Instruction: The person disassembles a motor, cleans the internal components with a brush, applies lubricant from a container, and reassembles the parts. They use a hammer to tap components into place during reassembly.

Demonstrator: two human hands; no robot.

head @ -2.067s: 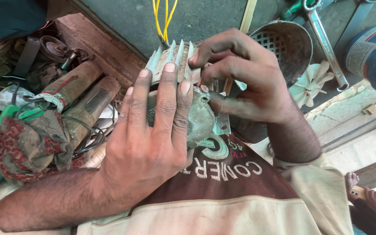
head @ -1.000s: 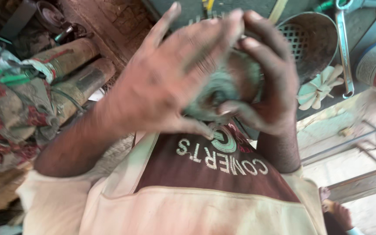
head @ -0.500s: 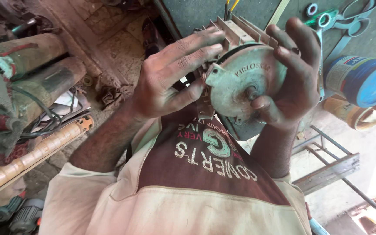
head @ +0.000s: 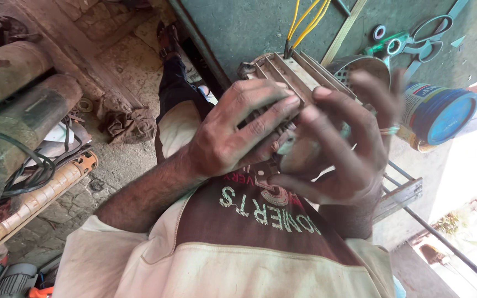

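Your left hand (head: 233,135) and right hand (head: 343,146) clamp the finned motor (head: 291,74) at frame centre, fingers spread; a blue-lidded tub (head: 443,113) sits upper right

Beyond the fingers (head: 271,105) lies a dull green counter (head: 238,27), its flat top scuffed and dusty. Up and to the right of the fingers, a pair of metal scissors with green handles (head: 415,38) lies on it beside a small roll of tape (head: 380,32); a blue round tin (head: 440,113) stands just right of them. Left of the fingers the floor (head: 117,160) is rough grey stone, with a crumpled brown rag (head: 131,124) on it. Further left, two rusty cylindrical pipes (head: 23,94) lie side by side, with dark cables (head: 34,165) coiled below them. Bright daylight floods the lower right corner.
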